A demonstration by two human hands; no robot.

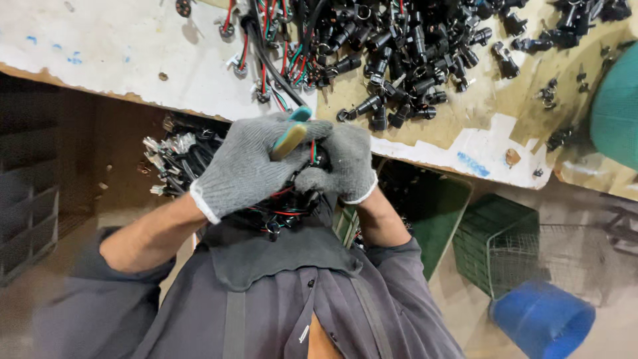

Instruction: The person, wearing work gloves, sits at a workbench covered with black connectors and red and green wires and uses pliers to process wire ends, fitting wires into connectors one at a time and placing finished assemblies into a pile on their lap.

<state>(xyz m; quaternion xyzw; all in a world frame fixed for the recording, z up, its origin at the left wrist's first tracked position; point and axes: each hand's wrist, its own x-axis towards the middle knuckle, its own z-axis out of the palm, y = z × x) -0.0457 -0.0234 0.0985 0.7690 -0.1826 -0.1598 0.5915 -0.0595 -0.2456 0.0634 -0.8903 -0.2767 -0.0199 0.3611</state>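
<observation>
Although much of the lower view is filled by the person's grey shirt [266, 306], a worn workbench [119, 53] with a chipped white top is seen spread across the upper part. Beside the bench, on the floor, a green crate [495, 239] is seen, with a blue bucket [541, 319] just beyond it and part of a teal container [618, 113] at the right edge. On the bench a large heap of black connectors [412, 60] is piled, and next to it lie red, green and black wires [279, 53] ending in small round fittings. Below the bench edge, a wire bundle [279, 209] is held against the body between both gloved hands (its metal-tipped ends fan out to the side, partly hidden by the forearm). The left hand [246, 166] is closed around a teal-and-tan handled tool [291, 133], whose working end is hidden behind the gloves. The right hand [345, 163] is curled with fingers together, pinching the red wires of the bundle just beside the tool.
</observation>
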